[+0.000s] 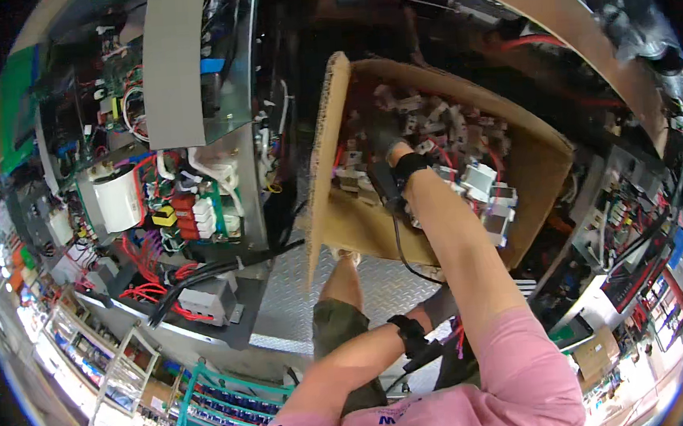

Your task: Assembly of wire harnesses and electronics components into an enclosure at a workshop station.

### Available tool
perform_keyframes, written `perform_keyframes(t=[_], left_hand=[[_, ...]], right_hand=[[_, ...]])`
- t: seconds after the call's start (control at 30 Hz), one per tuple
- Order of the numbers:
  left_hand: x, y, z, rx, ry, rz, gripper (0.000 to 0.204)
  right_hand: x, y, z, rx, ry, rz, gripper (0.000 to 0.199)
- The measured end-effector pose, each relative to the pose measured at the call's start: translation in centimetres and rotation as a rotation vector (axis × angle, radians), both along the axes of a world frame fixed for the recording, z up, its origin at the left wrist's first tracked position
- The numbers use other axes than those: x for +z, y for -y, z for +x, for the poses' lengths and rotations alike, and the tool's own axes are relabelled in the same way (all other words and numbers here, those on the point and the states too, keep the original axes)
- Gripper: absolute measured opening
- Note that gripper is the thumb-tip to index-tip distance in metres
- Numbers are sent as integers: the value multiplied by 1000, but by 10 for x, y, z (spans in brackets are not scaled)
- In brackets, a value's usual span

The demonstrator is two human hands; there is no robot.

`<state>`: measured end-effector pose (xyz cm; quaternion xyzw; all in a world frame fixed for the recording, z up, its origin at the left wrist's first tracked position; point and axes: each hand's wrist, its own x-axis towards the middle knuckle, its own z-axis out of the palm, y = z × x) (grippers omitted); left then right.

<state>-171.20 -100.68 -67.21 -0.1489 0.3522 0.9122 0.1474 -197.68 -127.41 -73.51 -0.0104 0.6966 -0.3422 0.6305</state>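
My right arm reaches into a large open cardboard box [325, 151]. A dark strap circles the wrist, and a black device with a cable hangs beside it. My right hand [387, 134], in a dark glove, is down among white and grey electrical parts [434, 119]; shadow hides its fingers. Closer to my body, my left hand [441, 306] wears a grey glove and is partly covered by my right forearm. Its fingers do not show. Red and pink wires [459, 338] lie just below it, and whether it holds them cannot be seen.
Left of the box stands a cabinet of exposed electronics, with a white cylinder [118, 200], red wires and a black cable [234, 264]. Metal tread plate [284, 296] lies underfoot. A green rack [193, 413] and a pale ladder [120, 383] are lower left. More electronics [626, 201] stand at right.
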Motion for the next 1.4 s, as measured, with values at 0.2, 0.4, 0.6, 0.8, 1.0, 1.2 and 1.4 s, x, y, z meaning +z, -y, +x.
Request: perform_keyframes(t=[0.2,0.4,0.6,0.8,1.0,1.2,1.4], left_hand=[[11,19,30,-13,99,-64,15],[16,38,38,-26,159,-114,15],[14,51,13,-64,203,-128,15],[27,66,10,-111,248,-129,15],[37,94,1,-146,287,-127,16],[55,106,-15,-178,332,-99,16],[80,140,-36,-190,342,-33,16]], right_hand=[[-17,44,18,-133,179,-61,35],[-23,25,3,-174,205,-219,34],[-18,55,-1,-242,210,-343,34],[-11,58,-3,-320,211,-454,34],[-5,56,-7,-386,206,-560,33],[-3,57,-18,-448,201,-641,33],[35,16,-2,-475,165,-690,33]])
